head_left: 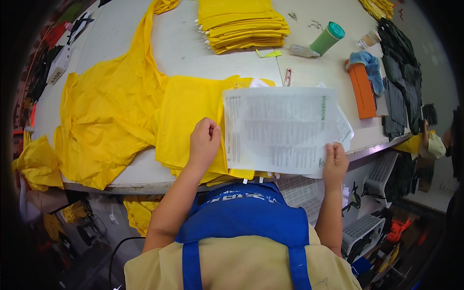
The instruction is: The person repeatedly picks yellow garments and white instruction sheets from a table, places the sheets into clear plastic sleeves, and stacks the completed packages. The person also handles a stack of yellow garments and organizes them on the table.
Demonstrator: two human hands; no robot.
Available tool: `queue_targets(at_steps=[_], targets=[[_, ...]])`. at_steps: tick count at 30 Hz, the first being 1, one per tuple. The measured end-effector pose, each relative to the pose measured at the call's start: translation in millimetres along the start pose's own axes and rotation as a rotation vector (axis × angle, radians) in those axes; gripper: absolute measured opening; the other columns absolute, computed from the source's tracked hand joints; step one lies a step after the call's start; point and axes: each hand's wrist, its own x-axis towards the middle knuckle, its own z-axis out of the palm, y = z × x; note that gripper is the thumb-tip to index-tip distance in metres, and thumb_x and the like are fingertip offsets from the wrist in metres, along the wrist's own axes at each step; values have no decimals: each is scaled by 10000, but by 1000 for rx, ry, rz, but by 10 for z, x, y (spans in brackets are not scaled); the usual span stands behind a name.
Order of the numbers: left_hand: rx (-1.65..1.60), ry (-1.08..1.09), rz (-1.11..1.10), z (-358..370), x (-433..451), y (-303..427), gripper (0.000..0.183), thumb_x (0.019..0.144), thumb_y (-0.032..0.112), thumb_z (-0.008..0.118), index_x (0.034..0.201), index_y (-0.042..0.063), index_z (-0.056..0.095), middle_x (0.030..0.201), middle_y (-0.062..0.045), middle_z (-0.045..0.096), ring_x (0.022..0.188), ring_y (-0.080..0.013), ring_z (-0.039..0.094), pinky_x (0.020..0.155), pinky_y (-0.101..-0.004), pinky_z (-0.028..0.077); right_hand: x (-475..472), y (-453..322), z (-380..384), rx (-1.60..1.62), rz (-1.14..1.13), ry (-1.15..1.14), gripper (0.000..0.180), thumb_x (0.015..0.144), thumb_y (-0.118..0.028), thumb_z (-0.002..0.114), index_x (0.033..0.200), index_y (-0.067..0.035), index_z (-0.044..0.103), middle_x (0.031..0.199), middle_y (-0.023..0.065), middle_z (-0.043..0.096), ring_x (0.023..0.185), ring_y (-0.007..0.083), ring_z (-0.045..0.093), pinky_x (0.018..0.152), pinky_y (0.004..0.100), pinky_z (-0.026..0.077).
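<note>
My right hand (335, 163) grips the lower right edge of a white printed sheet (279, 130), which is slightly blurred. The sheet is held over the right part of a folded yellow garment (188, 108) at the table's front edge. My left hand (206, 141) is closed at the garment's right fold, left of the sheet; whether it pinches the fabric cannot be told. More printed sheets (344, 127) show from behind the held one. To the left, a yellow garment (105, 116) lies spread out and wrinkled.
A stack of folded yellow garments (243, 27) lies at the back. Near it are a green cup (327, 39), a clear bottle (303, 51) and a cutter (288, 77). An orange box (361, 90) with a blue cloth (368, 67) and dark garments (402, 72) lie right.
</note>
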Motion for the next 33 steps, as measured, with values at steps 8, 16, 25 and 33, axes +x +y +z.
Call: queue_targets(at_steps=[8, 16, 25, 33], targets=[[-19, 76, 26, -38, -35, 42, 102, 871, 79, 574, 843, 5, 509, 797, -146, 555, 682, -258, 558, 618, -345, 464, 175, -32, -354, -65, 128, -130, 112, 900, -76, 604, 917, 33, 621, 685, 25, 601, 633, 55, 492, 575, 232, 413], [-20, 63, 65, 1, -26, 110, 95, 859, 70, 587, 840, 0, 525, 785, -138, 565, 669, -239, 563, 600, -326, 468, 310, 53, -632, 435, 7, -19, 79, 910, -36, 580, 960, 7, 623, 812, -15, 607, 697, 20, 492, 635, 179, 403], [-66, 71, -4, -11, 35, 85, 103, 851, 73, 592, 832, -7, 529, 774, -140, 572, 662, -244, 572, 607, -338, 467, 176, 111, -492, 106, 110, -9, 96, 904, -82, 623, 914, 12, 608, 730, -44, 576, 653, 10, 466, 600, 170, 372], [-50, 45, -14, -1, 16, 67, 105, 847, 81, 590, 823, -5, 535, 762, -134, 575, 658, -239, 571, 608, -337, 467, 310, 78, -844, 671, 127, 213, 56, 922, -63, 592, 942, -12, 606, 841, -11, 608, 716, 32, 522, 655, 172, 426]])
